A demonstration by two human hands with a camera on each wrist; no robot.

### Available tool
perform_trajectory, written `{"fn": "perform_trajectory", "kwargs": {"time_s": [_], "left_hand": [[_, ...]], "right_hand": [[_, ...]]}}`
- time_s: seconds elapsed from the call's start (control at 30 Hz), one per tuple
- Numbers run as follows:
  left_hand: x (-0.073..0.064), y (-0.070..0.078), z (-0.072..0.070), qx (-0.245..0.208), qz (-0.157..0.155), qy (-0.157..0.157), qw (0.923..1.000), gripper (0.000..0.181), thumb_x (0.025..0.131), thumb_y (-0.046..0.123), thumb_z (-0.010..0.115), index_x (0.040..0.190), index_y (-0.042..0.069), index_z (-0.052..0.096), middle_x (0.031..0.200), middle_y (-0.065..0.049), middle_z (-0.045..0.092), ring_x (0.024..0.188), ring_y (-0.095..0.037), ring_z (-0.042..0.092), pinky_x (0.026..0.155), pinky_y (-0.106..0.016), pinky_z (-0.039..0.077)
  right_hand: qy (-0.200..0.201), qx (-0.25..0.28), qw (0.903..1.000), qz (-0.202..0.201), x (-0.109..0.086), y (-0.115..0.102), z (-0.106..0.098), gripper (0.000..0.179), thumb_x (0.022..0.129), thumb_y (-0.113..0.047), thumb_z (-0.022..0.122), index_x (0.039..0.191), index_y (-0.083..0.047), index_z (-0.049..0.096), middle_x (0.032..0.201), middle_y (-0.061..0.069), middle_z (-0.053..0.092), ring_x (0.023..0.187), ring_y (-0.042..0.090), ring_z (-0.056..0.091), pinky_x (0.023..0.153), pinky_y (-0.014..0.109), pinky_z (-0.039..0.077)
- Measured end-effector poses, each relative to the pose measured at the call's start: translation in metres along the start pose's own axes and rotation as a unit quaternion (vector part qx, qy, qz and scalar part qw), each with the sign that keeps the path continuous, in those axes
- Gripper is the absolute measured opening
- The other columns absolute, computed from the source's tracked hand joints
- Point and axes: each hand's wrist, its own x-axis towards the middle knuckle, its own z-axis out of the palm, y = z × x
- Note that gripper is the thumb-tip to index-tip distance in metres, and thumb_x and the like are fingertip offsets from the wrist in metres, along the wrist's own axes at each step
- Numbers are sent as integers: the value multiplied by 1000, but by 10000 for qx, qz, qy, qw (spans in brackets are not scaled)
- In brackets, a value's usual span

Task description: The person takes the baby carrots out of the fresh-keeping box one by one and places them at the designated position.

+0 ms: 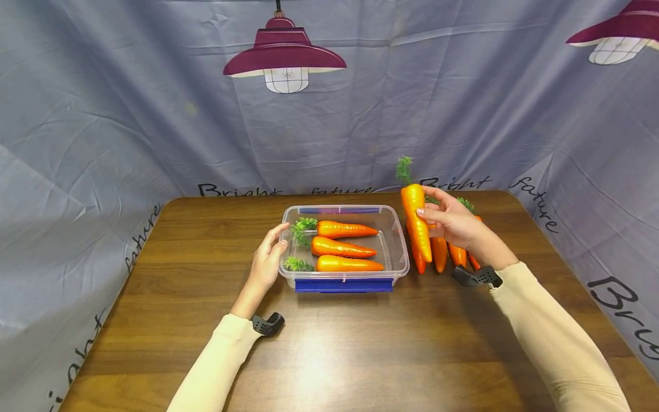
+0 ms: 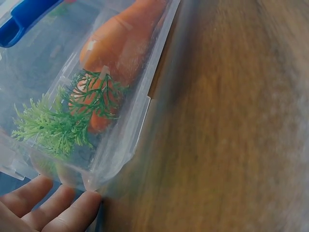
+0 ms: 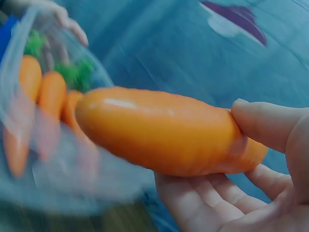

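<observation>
My right hand [image 1: 453, 222] holds an orange carrot [image 1: 416, 220] up between thumb and fingers, its green top upward, in the head view. In the right wrist view the carrot [image 3: 164, 130] lies across the fingers under the thumb. A clear plastic container [image 1: 396, 246] with blue clips holds a carrot [image 1: 346, 229] at the back, another carrot [image 1: 342, 248] in the middle and a third carrot [image 1: 349, 264] in front. My left hand [image 1: 266, 257] rests at the container's left end; its fingertips [image 2: 77, 209] touch the outer wall in the left wrist view.
More carrots [image 1: 457, 254] lie on the wooden table [image 1: 329, 349] right of the container, partly hidden behind the right hand and the held carrot. A grey-blue curtain [image 1: 360, 131] printed with lamps and lettering stands behind the table and along its sides.
</observation>
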Motion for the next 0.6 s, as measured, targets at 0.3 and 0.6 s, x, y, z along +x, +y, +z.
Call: {"fn": "perform_trajectory", "kwargs": {"time_s": [0.3, 0.6], "left_hand": [[1, -1, 1, -7, -62, 28, 10000, 42, 104, 10, 45, 146, 9, 52, 157, -15, 48, 150, -38, 37, 123, -56, 28], [-1, 0, 2, 37, -57, 29, 10000, 42, 105, 11, 46, 146, 9, 52, 157, -16, 47, 149, -41, 37, 123, -55, 30]], "right_hand": [[628, 3, 9980, 17, -31, 5, -62, 41, 103, -3, 51, 133, -29, 40, 96, -7, 71, 78, 8, 68, 67, 32, 61], [1343, -90, 9907, 211, -53, 15, -118, 48, 103, -5, 54, 141, -26, 35, 93, -8, 73, 78, 8, 70, 68, 27, 60]]}}
